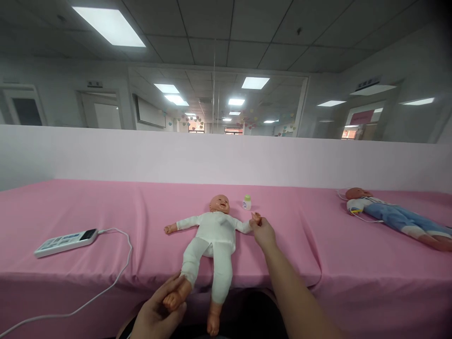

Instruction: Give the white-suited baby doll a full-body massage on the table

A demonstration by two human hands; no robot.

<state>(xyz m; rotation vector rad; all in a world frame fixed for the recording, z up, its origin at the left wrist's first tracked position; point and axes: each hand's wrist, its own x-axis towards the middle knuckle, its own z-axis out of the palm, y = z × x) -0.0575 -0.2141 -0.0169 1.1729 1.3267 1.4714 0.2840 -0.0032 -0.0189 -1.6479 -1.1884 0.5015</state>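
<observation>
A baby doll (216, 230) in a white top and white trousers lies face up on the pink-covered table, its legs pointing towards me and its feet over the front edge. My left hand (160, 306) is closed around the doll's foot and ankle at the left. With my right hand (264, 233) I grip the doll's other side, at the wrist of its outstretched arm; the doll's small fingers show above my fingers. Just beyond that hand stands a small clear bottle (246, 203) with a green top, not touched. The doll's other arm lies stretched out to the left.
A white handheld device (66, 243) with a dark screen lies at the left, its white cable (122, 270) running over the table's front edge. Another doll (395, 214) in blue trousers lies at the right, with thin tubing. A low white wall (176, 157) topped with glass backs the table.
</observation>
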